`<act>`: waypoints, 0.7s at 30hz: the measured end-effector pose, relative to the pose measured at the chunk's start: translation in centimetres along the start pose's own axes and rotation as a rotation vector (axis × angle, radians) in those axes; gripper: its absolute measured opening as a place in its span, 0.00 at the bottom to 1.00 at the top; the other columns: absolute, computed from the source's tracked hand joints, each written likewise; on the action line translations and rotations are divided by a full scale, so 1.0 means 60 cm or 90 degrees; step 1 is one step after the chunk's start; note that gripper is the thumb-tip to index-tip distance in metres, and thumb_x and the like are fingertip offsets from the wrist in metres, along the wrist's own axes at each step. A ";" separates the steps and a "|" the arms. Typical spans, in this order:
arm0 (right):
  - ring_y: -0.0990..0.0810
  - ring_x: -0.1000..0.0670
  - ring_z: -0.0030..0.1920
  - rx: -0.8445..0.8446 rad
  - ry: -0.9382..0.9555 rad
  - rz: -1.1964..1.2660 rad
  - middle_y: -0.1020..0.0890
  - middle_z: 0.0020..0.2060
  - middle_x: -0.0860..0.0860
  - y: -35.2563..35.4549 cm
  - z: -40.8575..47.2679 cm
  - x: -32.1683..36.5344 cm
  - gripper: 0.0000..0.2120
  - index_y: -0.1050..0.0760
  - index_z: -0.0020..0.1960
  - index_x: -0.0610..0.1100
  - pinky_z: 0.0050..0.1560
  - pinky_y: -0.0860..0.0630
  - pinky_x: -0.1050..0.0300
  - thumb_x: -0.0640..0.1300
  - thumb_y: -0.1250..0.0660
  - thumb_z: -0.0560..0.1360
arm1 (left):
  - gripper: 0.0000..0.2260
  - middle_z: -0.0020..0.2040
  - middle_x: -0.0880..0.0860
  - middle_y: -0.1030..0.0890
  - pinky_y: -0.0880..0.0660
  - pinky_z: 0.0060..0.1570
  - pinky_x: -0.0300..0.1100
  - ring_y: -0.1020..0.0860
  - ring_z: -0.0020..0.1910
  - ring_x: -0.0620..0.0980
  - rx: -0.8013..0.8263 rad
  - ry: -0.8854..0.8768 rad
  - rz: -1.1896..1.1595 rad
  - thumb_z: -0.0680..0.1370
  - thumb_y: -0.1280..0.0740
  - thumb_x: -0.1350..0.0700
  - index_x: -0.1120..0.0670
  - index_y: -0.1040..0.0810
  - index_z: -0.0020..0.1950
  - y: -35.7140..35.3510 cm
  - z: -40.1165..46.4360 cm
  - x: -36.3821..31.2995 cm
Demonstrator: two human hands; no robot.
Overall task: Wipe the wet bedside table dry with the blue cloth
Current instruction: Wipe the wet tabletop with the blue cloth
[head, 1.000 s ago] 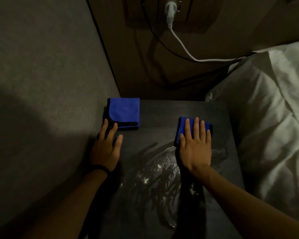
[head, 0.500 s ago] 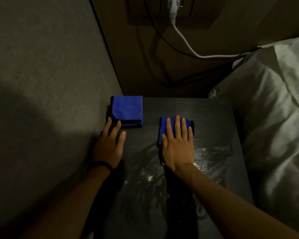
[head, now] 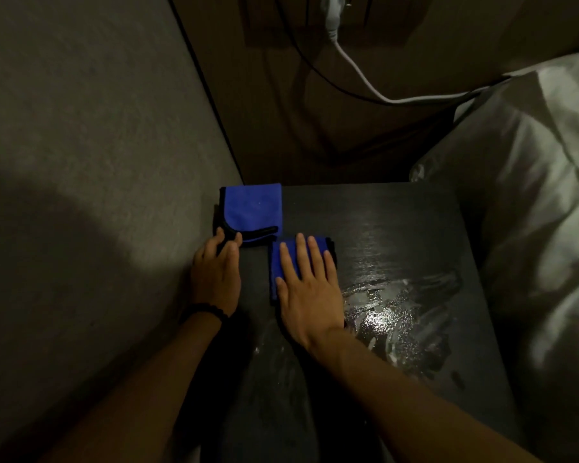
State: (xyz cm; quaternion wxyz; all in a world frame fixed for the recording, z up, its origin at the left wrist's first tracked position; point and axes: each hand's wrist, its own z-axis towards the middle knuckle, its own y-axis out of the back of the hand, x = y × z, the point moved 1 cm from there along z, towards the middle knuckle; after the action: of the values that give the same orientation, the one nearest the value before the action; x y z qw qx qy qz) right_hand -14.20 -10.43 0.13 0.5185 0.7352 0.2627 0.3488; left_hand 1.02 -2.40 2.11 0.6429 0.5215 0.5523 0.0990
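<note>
My right hand (head: 310, 289) lies flat with straight fingers on a folded blue cloth (head: 281, 262) and presses it onto the dark bedside table (head: 398, 222). Shiny wet streaks (head: 398, 315) cover the tabletop to the right of that hand and below it. A second folded blue cloth (head: 253, 212) with a black edge lies at the table's far left corner. My left hand (head: 216, 272) rests flat on the table's left edge, its fingertips touching the near edge of that second cloth.
A grey padded wall (head: 97, 145) runs along the table's left side. White bedding and a pillow (head: 532, 195) press against its right side. A white cable (head: 365, 81) and a black cable hang from a socket on the wall behind.
My right hand has slid the cloth leftward across the table, from the right middle to just beside the second cloth. The left hand has stayed by that cloth's near edge.
</note>
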 end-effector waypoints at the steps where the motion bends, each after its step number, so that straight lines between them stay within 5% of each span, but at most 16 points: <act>1: 0.72 0.43 0.79 -0.004 0.002 0.003 0.67 0.80 0.43 -0.002 0.000 0.007 0.30 0.70 0.80 0.49 0.78 0.69 0.42 0.58 0.64 0.84 | 0.15 0.66 0.54 0.28 0.30 0.60 0.56 0.29 0.62 0.55 -0.016 0.070 -0.049 0.74 0.52 0.38 0.24 0.32 0.55 -0.002 0.001 -0.006; 3: 0.71 0.43 0.79 -0.007 0.005 0.008 0.67 0.80 0.43 -0.007 -0.001 0.019 0.30 0.70 0.79 0.49 0.77 0.71 0.42 0.58 0.63 0.84 | 0.18 0.65 0.52 0.27 0.30 0.58 0.53 0.28 0.60 0.51 -0.031 0.123 -0.103 0.72 0.52 0.35 0.30 0.31 0.58 -0.004 -0.001 -0.010; 6: 0.70 0.42 0.79 -0.015 0.021 0.016 0.65 0.80 0.43 -0.016 -0.002 0.036 0.30 0.68 0.80 0.48 0.77 0.70 0.42 0.58 0.63 0.84 | 0.13 0.64 0.51 0.27 0.30 0.59 0.55 0.28 0.60 0.51 -0.025 0.117 -0.101 0.72 0.51 0.34 0.26 0.34 0.54 -0.005 0.004 -0.003; 9: 0.71 0.43 0.79 -0.014 0.036 0.024 0.66 0.80 0.44 -0.023 0.005 0.055 0.30 0.68 0.80 0.49 0.76 0.71 0.42 0.58 0.60 0.84 | 0.24 0.64 0.49 0.27 0.31 0.61 0.55 0.29 0.60 0.49 -0.017 0.132 -0.104 0.72 0.51 0.33 0.40 0.28 0.61 -0.011 0.008 0.006; 12: 0.72 0.43 0.79 -0.002 0.071 0.028 0.65 0.81 0.44 -0.030 0.011 0.071 0.30 0.68 0.79 0.50 0.74 0.74 0.44 0.57 0.55 0.85 | 0.17 0.64 0.49 0.27 0.31 0.61 0.56 0.28 0.59 0.50 -0.019 0.138 -0.110 0.75 0.48 0.35 0.38 0.29 0.58 -0.014 0.009 0.004; 21: 0.64 0.43 0.81 0.045 0.174 0.076 0.58 0.83 0.44 0.003 0.019 0.091 0.36 0.56 0.83 0.49 0.78 0.68 0.45 0.56 0.42 0.82 | 0.26 0.65 0.52 0.28 0.31 0.61 0.57 0.29 0.61 0.52 -0.010 0.147 -0.061 0.74 0.48 0.35 0.44 0.32 0.68 -0.018 0.012 0.013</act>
State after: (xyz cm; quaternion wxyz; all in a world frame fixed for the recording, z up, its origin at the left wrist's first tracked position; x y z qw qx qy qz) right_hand -9.90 -7.07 1.37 0.4303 0.7126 0.2991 0.4665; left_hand 1.41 -2.75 0.69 0.5832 0.4745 0.6461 0.1316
